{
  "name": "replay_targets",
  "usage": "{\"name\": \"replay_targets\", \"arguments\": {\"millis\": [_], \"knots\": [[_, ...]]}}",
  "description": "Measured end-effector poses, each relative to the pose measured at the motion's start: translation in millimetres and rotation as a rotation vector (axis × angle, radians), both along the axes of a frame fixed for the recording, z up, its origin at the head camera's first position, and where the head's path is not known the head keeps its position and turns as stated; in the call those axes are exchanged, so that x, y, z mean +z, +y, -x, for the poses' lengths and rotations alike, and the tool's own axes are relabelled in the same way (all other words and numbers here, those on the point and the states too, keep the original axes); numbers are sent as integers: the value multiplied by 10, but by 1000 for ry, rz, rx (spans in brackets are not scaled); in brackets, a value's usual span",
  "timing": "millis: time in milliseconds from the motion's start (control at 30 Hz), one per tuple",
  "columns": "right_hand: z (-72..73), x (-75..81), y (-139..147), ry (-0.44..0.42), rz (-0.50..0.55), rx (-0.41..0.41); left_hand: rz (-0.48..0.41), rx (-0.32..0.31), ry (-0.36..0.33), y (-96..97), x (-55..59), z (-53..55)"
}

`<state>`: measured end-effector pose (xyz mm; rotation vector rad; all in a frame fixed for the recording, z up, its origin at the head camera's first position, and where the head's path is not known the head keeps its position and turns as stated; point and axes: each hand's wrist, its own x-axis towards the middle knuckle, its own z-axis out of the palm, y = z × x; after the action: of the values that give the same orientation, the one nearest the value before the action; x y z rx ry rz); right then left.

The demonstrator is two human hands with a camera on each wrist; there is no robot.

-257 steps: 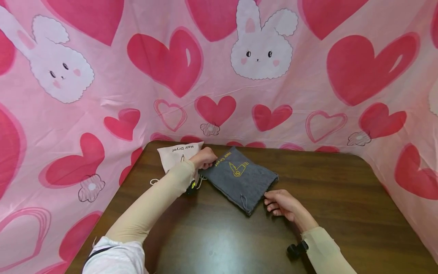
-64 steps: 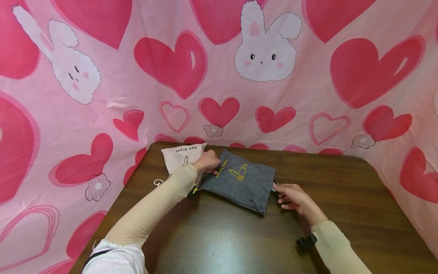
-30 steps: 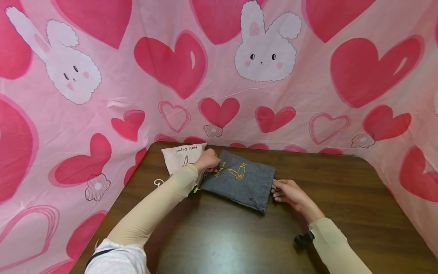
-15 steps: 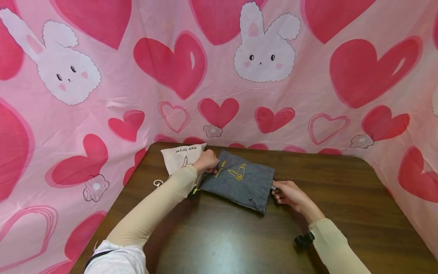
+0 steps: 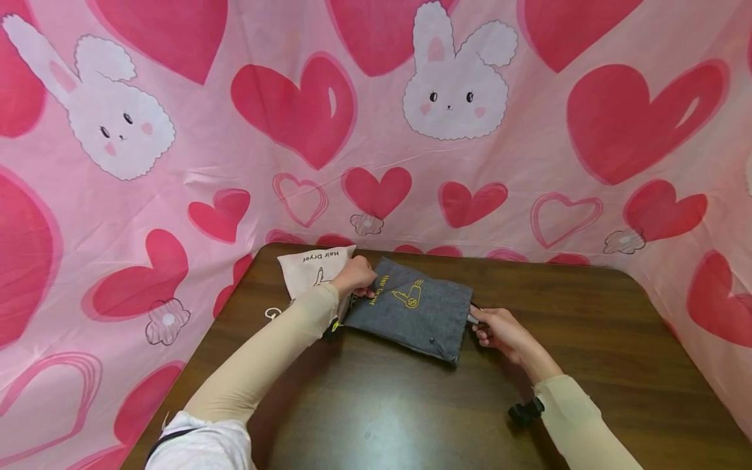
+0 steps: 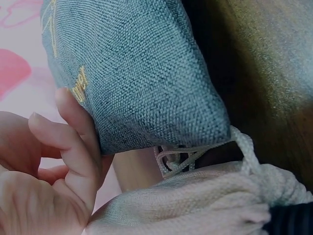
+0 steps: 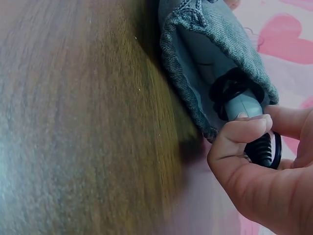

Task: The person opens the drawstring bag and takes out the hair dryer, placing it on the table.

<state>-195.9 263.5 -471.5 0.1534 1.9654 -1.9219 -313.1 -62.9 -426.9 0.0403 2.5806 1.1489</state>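
Right hand gripped a grey handle protruding from the dark grey bag near the far edge of the desk; left hand pinched that bag's closed end.

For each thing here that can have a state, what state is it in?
Grey bag: lying printed side up, mouth open.
White bag: lying printed side up, one end gathered.
Grey handle: partly inside the grey bag.
Black cord: looped up at the mouth.
Left hand: gripping the grey bag's closed end.
Right hand: pinching the grey handle.
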Motion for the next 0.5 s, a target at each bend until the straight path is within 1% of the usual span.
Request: {"name": "replay_targets", "arguments": {"millis": [100,200,300,500], "knots": [[-8,11,18,6,-3,2,-5,1,7,5,24,-15],[-22,10,25,6,6,-3,4,10,10,5,33,-8],[-38,1,34,0,25,-8,16,21,12,-1,37,5],[-63,-29,52,-5,55,-23,14,37,5,-13,33,18]]}}
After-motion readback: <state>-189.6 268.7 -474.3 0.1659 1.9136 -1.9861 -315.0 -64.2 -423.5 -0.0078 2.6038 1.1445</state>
